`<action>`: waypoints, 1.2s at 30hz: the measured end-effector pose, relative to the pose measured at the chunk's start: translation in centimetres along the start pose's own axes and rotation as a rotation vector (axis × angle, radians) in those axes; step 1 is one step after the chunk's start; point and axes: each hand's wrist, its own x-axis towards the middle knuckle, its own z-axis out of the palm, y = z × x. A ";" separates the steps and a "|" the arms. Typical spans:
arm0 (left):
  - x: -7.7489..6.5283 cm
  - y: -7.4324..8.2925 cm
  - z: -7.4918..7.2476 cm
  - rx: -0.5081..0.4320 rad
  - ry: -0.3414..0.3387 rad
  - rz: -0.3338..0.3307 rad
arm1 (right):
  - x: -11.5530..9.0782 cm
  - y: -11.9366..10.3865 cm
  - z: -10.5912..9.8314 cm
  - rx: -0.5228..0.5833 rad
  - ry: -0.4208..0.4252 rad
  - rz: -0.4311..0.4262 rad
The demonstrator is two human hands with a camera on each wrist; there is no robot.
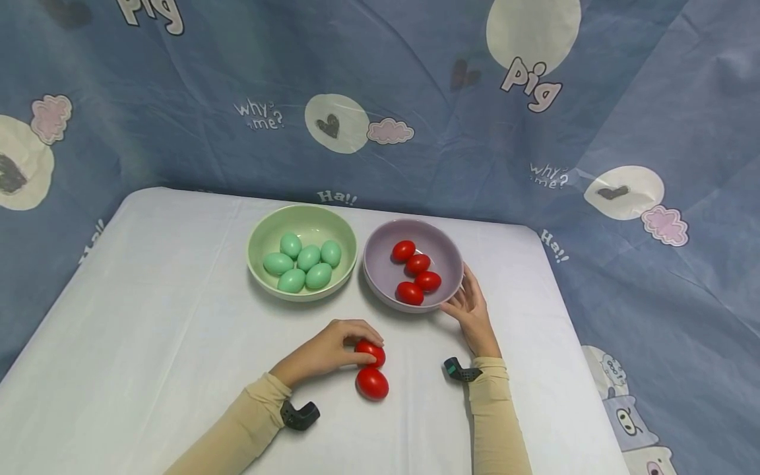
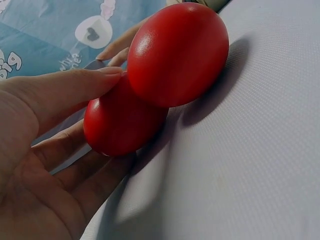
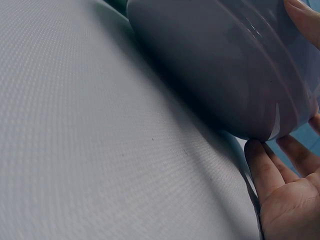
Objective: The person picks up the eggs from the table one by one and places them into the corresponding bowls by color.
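Observation:
My left hand [image 1: 332,346] pinches a red egg [image 2: 120,117] between thumb and fingers, low over the white table. Against it, nearer the front edge, lies another red egg [image 1: 372,384], which looks largest in the left wrist view. My right hand [image 1: 474,315] touches the outer right side of a purple bowl [image 1: 380,290], its fingers spread and fairly straight. Seen from the right wrist, fingertips meet the bowl wall [image 3: 215,65] low down, with the thumb higher up. Several red eggs [image 1: 418,264] lie inside this bowl.
Left of the purple bowl stands a light green bowl [image 1: 261,227] holding several mint-green eggs [image 1: 309,257]. A white cloth [image 1: 178,316] covers the table. Behind and beside it hangs a blue printed sheet [image 1: 386,59].

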 end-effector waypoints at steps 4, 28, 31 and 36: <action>0.1 0.0 -0.1 0.002 0.005 -0.009 | 0.0 0.0 0.0 0.008 0.003 0.006; 2.0 2.3 -2.9 0.052 0.060 0.007 | 0.1 0.1 -0.1 0.003 0.002 0.008; 2.3 2.7 -3.3 0.071 0.068 0.029 | 0.1 0.1 -0.1 0.000 0.005 0.006; 2.9 3.4 -4.0 0.065 0.081 0.030 | 0.1 0.1 -0.1 0.007 -0.001 0.001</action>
